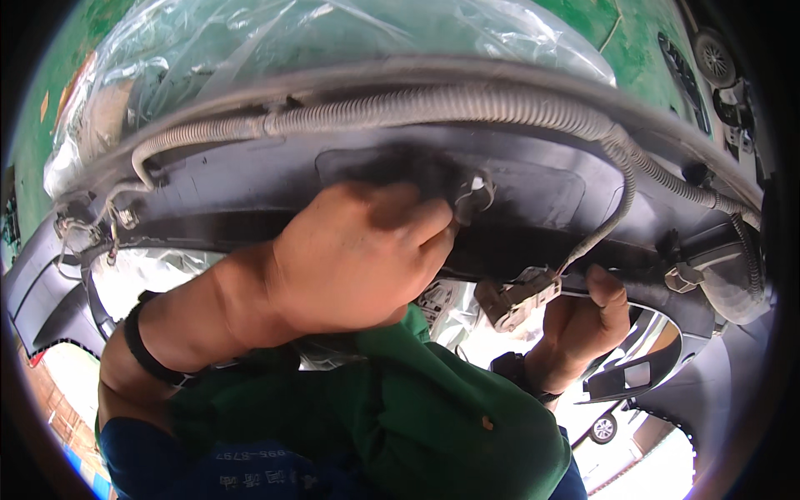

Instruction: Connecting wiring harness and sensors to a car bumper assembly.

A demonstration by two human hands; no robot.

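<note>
A dark grey plastic car bumper (pixel 533 179) lies across the view with its inner side toward me. My left hand (pixel 358 254) is closed in front of its middle, with the knuckles up. A small shiny piece (pixel 477 185) shows just beyond the fingertips; I cannot make out whether they hold it. My right hand (pixel 587 321) is at the lower edge, with the thumb over the rim and the fingers curled below, partly hidden. Close to it hangs a dirty connector block (pixel 517 300) on thin wires. A dusty corrugated wiring tube (pixel 433 107) runs along the top.
Clear plastic film (pixel 350 33) covers the far side of the bumper. Loose wires with a small plug (pixel 125 217) are at the left end. At the right stand a greyish round part (pixel 729 292) and, farther off, a wheel (pixel 714 58) above the green floor (pixel 642 25).
</note>
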